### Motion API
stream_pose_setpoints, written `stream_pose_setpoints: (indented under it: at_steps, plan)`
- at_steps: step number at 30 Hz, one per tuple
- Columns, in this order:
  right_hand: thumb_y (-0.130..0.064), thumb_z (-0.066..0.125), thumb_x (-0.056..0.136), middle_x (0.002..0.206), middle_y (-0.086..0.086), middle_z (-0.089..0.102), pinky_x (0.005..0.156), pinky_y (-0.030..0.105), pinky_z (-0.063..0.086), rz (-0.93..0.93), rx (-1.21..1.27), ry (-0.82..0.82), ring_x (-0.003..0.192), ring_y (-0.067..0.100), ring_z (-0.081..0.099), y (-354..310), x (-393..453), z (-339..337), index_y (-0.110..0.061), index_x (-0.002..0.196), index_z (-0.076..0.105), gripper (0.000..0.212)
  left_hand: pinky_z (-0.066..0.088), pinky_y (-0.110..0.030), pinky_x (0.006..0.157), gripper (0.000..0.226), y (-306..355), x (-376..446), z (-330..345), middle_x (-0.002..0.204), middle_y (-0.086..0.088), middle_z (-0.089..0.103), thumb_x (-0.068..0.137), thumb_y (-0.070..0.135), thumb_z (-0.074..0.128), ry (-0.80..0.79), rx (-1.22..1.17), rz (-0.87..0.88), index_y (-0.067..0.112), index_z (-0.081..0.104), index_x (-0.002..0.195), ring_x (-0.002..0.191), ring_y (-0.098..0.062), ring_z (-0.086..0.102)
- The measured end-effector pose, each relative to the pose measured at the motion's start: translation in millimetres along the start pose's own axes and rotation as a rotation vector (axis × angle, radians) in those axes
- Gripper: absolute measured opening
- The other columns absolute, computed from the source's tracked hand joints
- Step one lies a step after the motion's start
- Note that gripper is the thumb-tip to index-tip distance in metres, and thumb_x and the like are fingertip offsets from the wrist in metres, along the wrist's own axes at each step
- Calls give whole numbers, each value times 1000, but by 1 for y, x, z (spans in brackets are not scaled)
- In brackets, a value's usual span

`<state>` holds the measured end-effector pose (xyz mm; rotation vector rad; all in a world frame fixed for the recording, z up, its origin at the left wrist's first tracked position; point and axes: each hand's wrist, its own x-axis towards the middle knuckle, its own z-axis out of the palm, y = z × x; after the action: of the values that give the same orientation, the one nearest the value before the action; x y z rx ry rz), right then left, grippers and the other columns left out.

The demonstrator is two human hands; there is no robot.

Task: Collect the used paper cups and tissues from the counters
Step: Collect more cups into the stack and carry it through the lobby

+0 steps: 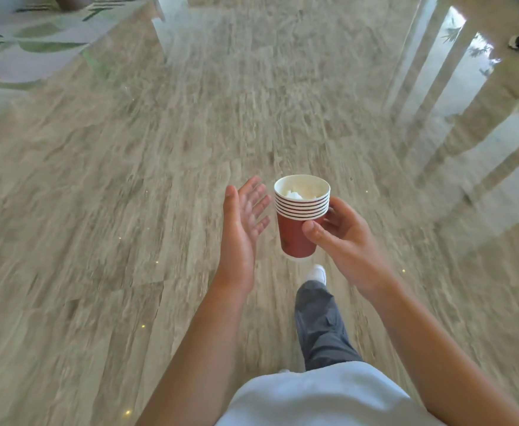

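Floor: shiny tan stone floor filled the view, blurred, with bright streaks of light far to the right of the cups.
Cups: a stack of red paper cups with white rims was up in the air over the floor. The rims made a pile of rings at the top.
Tissue: a crumpled white tissue sat inside the top cup.
Right hand: the right hand held the stack from the right side. Its grip was closed around the cups, thumb in front and fingers behind.
Left hand: the left hand was just left of the cups. Its grip was open, palm turned toward the cups, fingers spread, holding nothing. It was near the rims, but I could not tell if it touched them.
Leg: a gray trouser leg and a white shoe were below the cups.
Shirt: a pale shirt was at the bottom edge.
Rug: a pale rug with green leaves lay far off, up and left of the cups.
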<state>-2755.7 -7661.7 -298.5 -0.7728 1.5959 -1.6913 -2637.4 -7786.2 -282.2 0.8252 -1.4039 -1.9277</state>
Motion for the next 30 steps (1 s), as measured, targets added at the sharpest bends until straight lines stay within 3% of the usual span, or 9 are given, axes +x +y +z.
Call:
stream_pose_setpoints:
  at_steps: [10, 15, 22, 26, 30]
  plan:
    - [-32, 78, 81, 122, 17, 70, 106, 55, 49, -2, 14, -92, 116, 36, 66, -4, 211, -12, -12, 131, 61, 56, 35, -47, 121, 79, 18, 191, 9, 152, 1, 53, 90, 71, 24, 103, -1, 15, 26, 47, 151, 135, -8, 54]
    - [-27, 73, 83, 124, 17, 71, 103, 48, 51, -26, 64, -132, 113, 26, 67, -24, 311, -28, -11, 131, 61, 52, 35, -45, 120, 76, 42, 285, 32, 151, 1, 55, 91, 68, 23, 135, -24, 88, 26, 49, 149, 134, -7, 55]
    - [-24, 71, 84, 122, 16, 72, 105, 51, 50, -43, 72, -155, 117, 31, 67, -41, 398, -41, -13, 129, 62, 46, 36, -45, 120, 75, 65, 367, 51, 151, 3, 55, 92, 69, 23, 116, -28, 119, 27, 50, 148, 135, -6, 55]
    - [-22, 71, 84, 123, 16, 71, 105, 52, 49, -27, 64, -132, 113, 25, 68, -41, 445, -46, -12, 129, 62, 47, 36, -43, 120, 76, 67, 420, 53, 151, 3, 55, 92, 69, 24, 87, -29, 100, 26, 49, 150, 136, -8, 54]
    - [-23, 71, 86, 124, 15, 71, 106, 53, 50, -10, 58, -98, 119, 34, 66, -35, 500, -42, -15, 130, 62, 46, 36, -45, 120, 74, 66, 478, 45, 150, 4, 56, 92, 69, 25, 66, -36, 71, 28, 51, 147, 134, -6, 56]
